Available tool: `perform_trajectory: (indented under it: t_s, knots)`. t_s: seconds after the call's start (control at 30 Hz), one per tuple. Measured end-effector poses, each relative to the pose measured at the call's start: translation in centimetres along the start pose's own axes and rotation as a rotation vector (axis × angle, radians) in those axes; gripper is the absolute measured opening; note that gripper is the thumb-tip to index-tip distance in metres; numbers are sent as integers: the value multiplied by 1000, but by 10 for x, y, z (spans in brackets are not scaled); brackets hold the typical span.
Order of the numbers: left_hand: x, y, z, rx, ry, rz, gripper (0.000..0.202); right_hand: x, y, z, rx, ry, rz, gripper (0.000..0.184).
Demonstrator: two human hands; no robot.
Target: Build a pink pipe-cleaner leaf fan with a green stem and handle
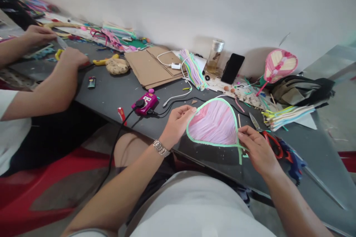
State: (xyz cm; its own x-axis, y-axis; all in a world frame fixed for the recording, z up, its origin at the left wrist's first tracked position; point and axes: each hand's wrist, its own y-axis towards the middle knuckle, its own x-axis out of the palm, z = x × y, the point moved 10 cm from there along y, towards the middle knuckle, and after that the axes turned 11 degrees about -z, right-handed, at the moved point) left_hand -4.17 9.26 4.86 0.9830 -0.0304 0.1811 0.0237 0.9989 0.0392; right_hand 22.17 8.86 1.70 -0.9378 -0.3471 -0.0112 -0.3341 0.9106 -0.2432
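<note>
A leaf-shaped pink and lilac panel (pixel 215 123), edged with mint-green pipe cleaner, is held over the table's front edge between my two hands. With thumb and fingers closed, my left hand (pixel 178 123) pinches its upper left rim. Closed as well, my right hand (pixel 257 149) grips the right-hand corner, where green ends of the edging cross and one strip hangs down. Just right of that hand lie orange-handled scissors (pixel 271 142) and a blue glue gun (pixel 292 161).
A purple power outlet (pixel 145 103) with black cables sits left of the panel. Behind are cardboard sheets (pixel 152 68), pipe-cleaner bundles (pixel 193 70), a glass bottle (pixel 214 57), a phone (pixel 233 68) and a pink fan-like piece (pixel 280 66). A co-worker's hands (pixel 72 57) work at left.
</note>
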Motion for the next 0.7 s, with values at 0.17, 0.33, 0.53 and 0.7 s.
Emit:
perform_trajectory:
  t_s: [0.17,0.33,0.53,0.7]
  knots:
    - [-5,-2,2,7,117,43,30,9,-6,8,15,-24,-6,36]
    - [-9,-1,-3,2,107,59,24,21,-10,16,41,-22,-71,36]
    - [-11,2,-6,-8,126,102,19,24,-14,18,29,-24,-70,36]
    - [-14,5,-15,-60,66,88,19,27,-16,15,15,43,-98,34]
